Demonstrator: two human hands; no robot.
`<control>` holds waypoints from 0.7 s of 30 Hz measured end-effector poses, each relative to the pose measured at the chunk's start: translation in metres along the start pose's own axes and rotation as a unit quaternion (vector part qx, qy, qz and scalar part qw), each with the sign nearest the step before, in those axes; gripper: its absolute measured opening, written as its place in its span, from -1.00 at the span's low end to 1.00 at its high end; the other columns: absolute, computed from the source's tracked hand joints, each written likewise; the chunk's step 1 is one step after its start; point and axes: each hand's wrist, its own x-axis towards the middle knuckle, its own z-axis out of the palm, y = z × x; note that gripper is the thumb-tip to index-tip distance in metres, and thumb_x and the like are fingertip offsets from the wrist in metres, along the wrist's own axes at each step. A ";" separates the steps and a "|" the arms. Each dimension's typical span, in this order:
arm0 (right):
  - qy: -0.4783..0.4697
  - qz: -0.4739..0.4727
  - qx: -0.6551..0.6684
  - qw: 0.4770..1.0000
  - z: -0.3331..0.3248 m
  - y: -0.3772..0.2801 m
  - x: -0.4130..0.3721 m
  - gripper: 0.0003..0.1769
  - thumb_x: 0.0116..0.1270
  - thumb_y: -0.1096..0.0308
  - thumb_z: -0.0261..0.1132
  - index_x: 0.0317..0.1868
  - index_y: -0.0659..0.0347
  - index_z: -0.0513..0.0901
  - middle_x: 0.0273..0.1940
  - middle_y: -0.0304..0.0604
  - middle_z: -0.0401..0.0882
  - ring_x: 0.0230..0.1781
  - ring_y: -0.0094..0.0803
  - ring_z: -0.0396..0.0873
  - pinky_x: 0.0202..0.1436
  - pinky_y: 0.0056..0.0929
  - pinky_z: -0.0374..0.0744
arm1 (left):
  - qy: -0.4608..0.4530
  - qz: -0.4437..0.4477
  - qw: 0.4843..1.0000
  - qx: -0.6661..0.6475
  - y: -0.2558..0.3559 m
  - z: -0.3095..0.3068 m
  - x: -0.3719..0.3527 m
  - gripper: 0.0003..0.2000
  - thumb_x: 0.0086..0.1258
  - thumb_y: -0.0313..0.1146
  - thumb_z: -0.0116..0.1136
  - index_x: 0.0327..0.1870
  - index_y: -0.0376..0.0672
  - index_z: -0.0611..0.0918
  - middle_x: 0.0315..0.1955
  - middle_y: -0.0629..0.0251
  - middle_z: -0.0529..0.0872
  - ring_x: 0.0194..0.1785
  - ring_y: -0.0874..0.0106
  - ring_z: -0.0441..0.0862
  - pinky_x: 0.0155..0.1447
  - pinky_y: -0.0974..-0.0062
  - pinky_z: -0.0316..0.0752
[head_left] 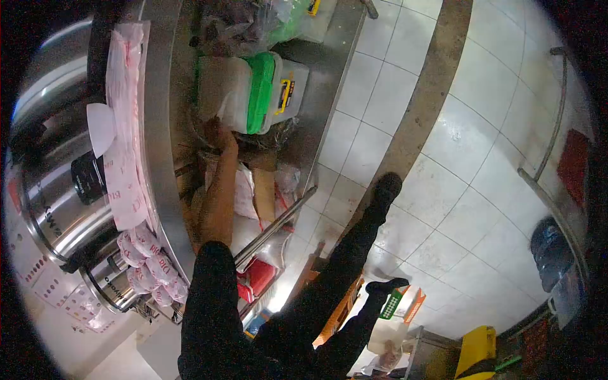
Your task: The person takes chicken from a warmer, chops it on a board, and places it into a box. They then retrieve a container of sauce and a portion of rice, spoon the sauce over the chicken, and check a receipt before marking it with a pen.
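Observation:
My left hand [219,134] reaches deep into a metal shelf under a counter, the bare forearm coming out of a black sleeve. Its fingers lie in shadow right at the near side of a translucent plastic container [223,92], and I cannot tell whether they grip it. A bright green lid [259,93] closes that container. Beyond the lid is another clear box with a yellow latch [285,95]. Beside my forearm are a cardboard piece [263,192] and a white plastic bag [244,193]. My right hand is out of view.
Steel pots [66,212] stand on the counter at left, by pink-printed packs [149,263]. A metal rail [275,228] runs along the shelf. My black-clad legs [339,266] stretch over white floor tiles [456,190]. A yellow container [478,351] sits at lower right.

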 end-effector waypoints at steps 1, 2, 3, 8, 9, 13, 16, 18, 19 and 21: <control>-0.001 -0.002 -0.004 1.000 0.009 -0.024 -0.002 -0.84 0.43 0.37 0.18 -0.16 0.15 0.70 -0.30 -0.29 0.72 -0.45 -0.60 0.53 -0.42 -0.66 0.43 | 0.006 0.015 1.000 0.016 0.001 0.000 -0.002 -0.73 0.33 -0.30 0.17 -0.05 -0.27 0.67 -0.15 0.17 0.74 -0.17 0.29 0.66 0.00 0.31 0.52; -0.002 -0.005 -0.008 1.000 -0.003 0.014 0.000 -0.84 0.43 0.37 0.18 -0.17 0.15 0.70 -0.31 -0.29 0.72 -0.46 -0.61 0.53 -0.43 -0.66 0.43 | 0.011 0.030 0.999 0.031 -0.001 0.000 -0.002 -0.72 0.35 -0.29 0.13 -0.02 -0.27 0.65 -0.11 0.15 0.72 -0.13 0.26 0.65 0.02 0.28 0.50; -0.002 -0.008 -0.011 1.000 -0.017 0.051 -0.002 -0.84 0.43 0.38 0.18 -0.17 0.15 0.70 -0.31 -0.30 0.72 -0.46 -0.62 0.52 -0.45 -0.67 0.43 | 0.017 0.045 0.998 0.046 -0.002 0.002 -0.003 -0.71 0.37 -0.29 0.10 0.00 -0.27 0.64 -0.08 0.13 0.70 -0.09 0.23 0.63 0.05 0.25 0.49; 0.001 -0.021 -0.025 0.999 0.048 -0.115 0.001 -0.85 0.44 0.40 0.18 -0.19 0.13 0.71 -0.33 -0.32 0.73 -0.51 -0.66 0.51 -0.52 -0.71 0.41 | 0.042 0.121 0.985 0.116 -0.011 0.009 -0.008 -0.65 0.48 -0.25 -0.07 0.11 -0.28 0.57 0.09 0.04 0.61 0.10 0.09 0.54 0.18 0.10 0.43; 0.003 -0.024 -0.027 0.999 0.052 -0.133 -0.005 -0.85 0.44 0.41 0.18 -0.19 0.13 0.71 -0.34 -0.33 0.73 -0.52 -0.67 0.51 -0.53 -0.72 0.41 | 0.047 0.137 0.981 0.129 -0.011 0.009 -0.009 -0.64 0.50 -0.25 -0.10 0.14 -0.28 0.55 0.12 0.03 0.59 0.13 0.06 0.52 0.20 0.07 0.41; 0.016 -0.045 -0.030 0.998 -0.042 0.147 -0.020 -0.84 0.44 0.43 0.18 -0.21 0.12 0.72 -0.36 -0.35 0.74 -0.56 -0.70 0.50 -0.58 -0.75 0.39 | -0.239 0.423 0.865 0.127 0.001 -0.021 -0.082 -0.60 0.55 -0.17 -0.19 0.18 -0.26 0.53 0.13 -0.07 0.58 0.16 -0.07 0.51 0.24 0.01 0.38; 0.007 -0.008 -0.034 0.999 -0.029 0.031 -0.042 -0.75 0.43 0.24 0.18 -0.20 0.24 0.69 -0.29 -0.22 0.70 -0.37 -0.48 0.58 -0.32 -0.51 0.52 | -0.543 0.282 0.776 0.155 0.070 -0.110 -0.217 -0.67 0.50 -0.22 -0.09 0.08 -0.26 0.55 -0.06 -0.10 0.65 0.02 -0.06 0.59 0.12 0.03 0.44; 0.027 -0.073 -0.024 0.997 -0.032 -0.004 -0.069 -0.62 0.42 0.12 0.18 -0.24 0.34 0.64 -0.36 -0.09 0.65 -0.36 -0.34 0.59 -0.31 -0.41 0.55 | -0.634 0.379 0.665 0.107 0.090 -0.197 -0.335 -0.75 0.46 -0.31 -0.08 0.04 -0.19 0.53 -0.14 -0.07 0.67 -0.08 -0.06 0.62 -0.01 0.01 0.51; 0.044 -0.070 0.011 0.997 -0.042 0.005 -0.082 -0.59 0.44 0.11 0.14 -0.30 0.34 0.65 -0.37 -0.08 0.65 -0.37 -0.35 0.59 -0.33 -0.38 0.55 | -0.669 0.432 0.600 0.080 0.117 -0.206 -0.356 -0.78 0.44 -0.35 -0.07 0.02 -0.16 0.52 -0.18 -0.06 0.67 -0.13 -0.05 0.64 -0.08 0.01 0.54; 0.160 -0.139 -0.065 0.975 -0.058 0.097 -0.102 -0.61 0.43 0.12 0.15 -0.29 0.34 0.64 -0.40 -0.14 0.64 -0.45 -0.37 0.57 -0.39 -0.40 0.54 | -0.691 0.431 0.578 0.061 0.160 -0.294 -0.419 -0.80 0.36 -0.37 0.00 -0.04 -0.16 0.46 -0.24 -0.03 0.68 -0.20 -0.08 0.64 -0.18 -0.02 0.52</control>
